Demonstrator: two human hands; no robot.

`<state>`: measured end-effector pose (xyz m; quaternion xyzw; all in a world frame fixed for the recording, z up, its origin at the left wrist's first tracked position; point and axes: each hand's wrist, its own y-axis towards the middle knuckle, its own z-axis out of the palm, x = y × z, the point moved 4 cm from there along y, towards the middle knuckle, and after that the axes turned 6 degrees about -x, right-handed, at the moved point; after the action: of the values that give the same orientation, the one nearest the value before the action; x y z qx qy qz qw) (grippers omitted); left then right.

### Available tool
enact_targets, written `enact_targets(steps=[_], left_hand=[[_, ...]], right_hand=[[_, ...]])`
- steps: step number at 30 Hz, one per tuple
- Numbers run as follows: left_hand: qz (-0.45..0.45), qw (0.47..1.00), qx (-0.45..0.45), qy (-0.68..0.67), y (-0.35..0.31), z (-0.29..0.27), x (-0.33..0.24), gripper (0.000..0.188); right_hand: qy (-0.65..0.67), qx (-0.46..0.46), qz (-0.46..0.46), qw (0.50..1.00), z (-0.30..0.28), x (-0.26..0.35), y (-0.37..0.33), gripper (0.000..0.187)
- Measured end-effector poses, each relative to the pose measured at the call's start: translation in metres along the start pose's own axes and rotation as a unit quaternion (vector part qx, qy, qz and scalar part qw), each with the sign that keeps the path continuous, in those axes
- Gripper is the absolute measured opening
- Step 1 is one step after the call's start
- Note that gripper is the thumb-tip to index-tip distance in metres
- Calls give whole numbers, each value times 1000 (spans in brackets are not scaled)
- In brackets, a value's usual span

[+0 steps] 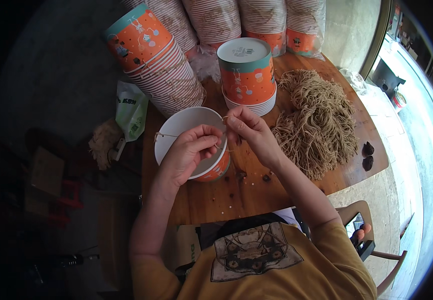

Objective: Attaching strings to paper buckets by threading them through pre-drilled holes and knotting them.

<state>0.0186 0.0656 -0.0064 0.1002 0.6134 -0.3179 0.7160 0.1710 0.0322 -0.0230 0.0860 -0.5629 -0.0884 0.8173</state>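
Note:
A paper bucket [217, 170], white inside and orange outside, stands upright on the table in front of me. A thin tan cord [169, 135] is fastened at the left side of its rim and runs across the mouth to my fingers. My left hand [192, 149] is over the bucket, its fingers closed in a pinch on the cord. At the right side of the rim my right hand [252, 131] pinches the cord between thumb and fingers. The cord's tip between the two hands is partly hidden by the fingers.
A large heap of tan cords [319, 125] lies to the right on the wooden table [196, 207]. Behind the bucket stand a short upturned stack [246, 80] and a tall leaning stack [161, 70] of buckets. Bagged stacks [211, 20] line the back. Two dark lumps [368, 156] lie near the right edge.

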Motion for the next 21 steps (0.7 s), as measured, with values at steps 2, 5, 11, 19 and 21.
enact_targets(steps=[2, 5, 11, 19, 21], left_hand=[[10, 1000, -12, 21, -3, 7, -4, 16], [22, 997, -5, 79, -4, 11, -4, 18], [52, 996, 0, 72, -2, 12, 0, 10], [117, 992, 2, 56, 0, 19, -6, 8], [117, 991, 11, 61, -1, 18, -5, 8]], right_hand=[[-23, 6, -33, 999, 2, 8, 6, 14], [-61, 71, -66, 993, 14, 22, 18, 13], [-100, 82, -78, 988, 21, 26, 32, 13], [-29, 108, -38, 993, 25, 30, 27, 13], [-41, 108, -31, 993, 25, 31, 29, 14]])
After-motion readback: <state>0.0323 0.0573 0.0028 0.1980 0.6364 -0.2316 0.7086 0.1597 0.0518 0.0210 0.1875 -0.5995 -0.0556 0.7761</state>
